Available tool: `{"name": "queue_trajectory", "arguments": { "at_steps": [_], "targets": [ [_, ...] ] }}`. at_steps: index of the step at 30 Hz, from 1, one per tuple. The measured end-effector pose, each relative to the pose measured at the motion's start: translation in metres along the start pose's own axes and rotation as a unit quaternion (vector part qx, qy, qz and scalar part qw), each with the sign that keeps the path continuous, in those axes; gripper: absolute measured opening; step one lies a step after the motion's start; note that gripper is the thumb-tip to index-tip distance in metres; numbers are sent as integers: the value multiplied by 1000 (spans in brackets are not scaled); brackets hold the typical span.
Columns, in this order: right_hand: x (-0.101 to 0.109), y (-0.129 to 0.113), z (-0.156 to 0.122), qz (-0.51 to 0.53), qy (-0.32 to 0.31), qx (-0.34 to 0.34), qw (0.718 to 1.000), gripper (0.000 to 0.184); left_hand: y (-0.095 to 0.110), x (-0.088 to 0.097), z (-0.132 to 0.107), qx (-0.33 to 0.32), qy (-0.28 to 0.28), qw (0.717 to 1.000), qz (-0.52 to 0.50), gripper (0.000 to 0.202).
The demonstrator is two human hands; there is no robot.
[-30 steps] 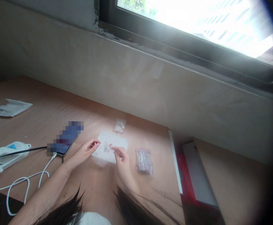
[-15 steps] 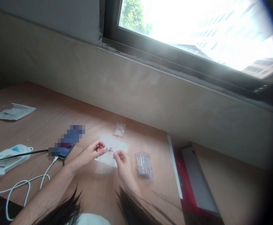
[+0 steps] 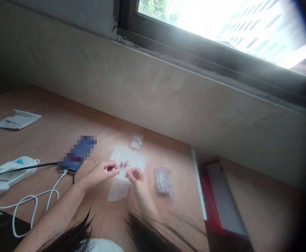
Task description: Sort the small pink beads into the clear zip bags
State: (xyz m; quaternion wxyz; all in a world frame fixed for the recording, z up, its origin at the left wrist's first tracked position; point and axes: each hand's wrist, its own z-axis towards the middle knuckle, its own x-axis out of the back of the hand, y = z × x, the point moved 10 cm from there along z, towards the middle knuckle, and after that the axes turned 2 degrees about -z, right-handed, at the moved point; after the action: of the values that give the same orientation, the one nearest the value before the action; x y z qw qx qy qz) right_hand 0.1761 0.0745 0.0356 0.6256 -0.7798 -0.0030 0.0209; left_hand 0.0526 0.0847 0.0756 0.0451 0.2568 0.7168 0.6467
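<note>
Pinkish-red beads (image 3: 123, 164) on white paper (image 3: 135, 157), a thin strand (image 3: 123, 169) pinched between two hands

The left hand (image 3: 97, 174) and right hand (image 3: 138, 179) are both closed in a tight pinch, thumb against forefinger, with the strand stretched across the short gap between them. It lies just below the beads, over the middle of the paper, and almost touches them. Whether any bead is on it is too small to tell. A translucent sheet (image 3: 117, 191) sticks out from under the paper at 6 o'clock.

On the wooden table (image 3: 63, 119), a zip bag (image 3: 163, 182) of small reddish items lies at 3 o'clock from the paper, and a small clear bag (image 3: 136, 141) at 12 o'clock. At 9 o'clock, a pixelated phone (image 3: 76, 157) sits on a white cable (image 3: 37, 203) near a white power strip (image 3: 8, 173). A folded white packet (image 3: 18, 119) lies further out at 10 o'clock.
</note>
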Motion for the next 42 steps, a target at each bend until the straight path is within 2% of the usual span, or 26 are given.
{"name": "queue_trajectory", "arguments": {
  "at_steps": [3,5,9,12,17,23,28,31,36,39,42],
  "targets": [
    [5,-8,1,-21,22,18,999,16,5,-12,2,12,-40,999,-20,28],
    [3,-15,2,-28,13,21,999,15,10,-14,5,6,-37,999,-16,29],
    [-9,-22,2,13,-43,11,999,17,18,-13,11,-20,-29,999,23,30],
    [-4,-18,3,35,-20,-9,999,20,16,-14,12,-16,-38,998,42,30],
    [8,-2,7,53,36,-35,997,24,-1,-6,12,10,-5,998,54,29],
    [-1,19,0,79,-5,-91,993,31,-19,-3,17,22,2,1000,18,31],
    [15,16,0,7,28,-76,997,34,-22,2,20,39,3,999,-13,31],
    [15,22,3,-7,15,-91,996,36,-27,9,24,49,39,998,-24,30],
    [-2,42,-6,47,-32,-128,990,38,-41,20,30,43,106,992,-48,31],
    [8,34,-3,34,10,-97,995,33,-54,28,29,38,134,989,-42,32],
    [31,14,25,-19,84,-45,995,29,-76,34,26,48,139,989,-13,34]
  ]
}}
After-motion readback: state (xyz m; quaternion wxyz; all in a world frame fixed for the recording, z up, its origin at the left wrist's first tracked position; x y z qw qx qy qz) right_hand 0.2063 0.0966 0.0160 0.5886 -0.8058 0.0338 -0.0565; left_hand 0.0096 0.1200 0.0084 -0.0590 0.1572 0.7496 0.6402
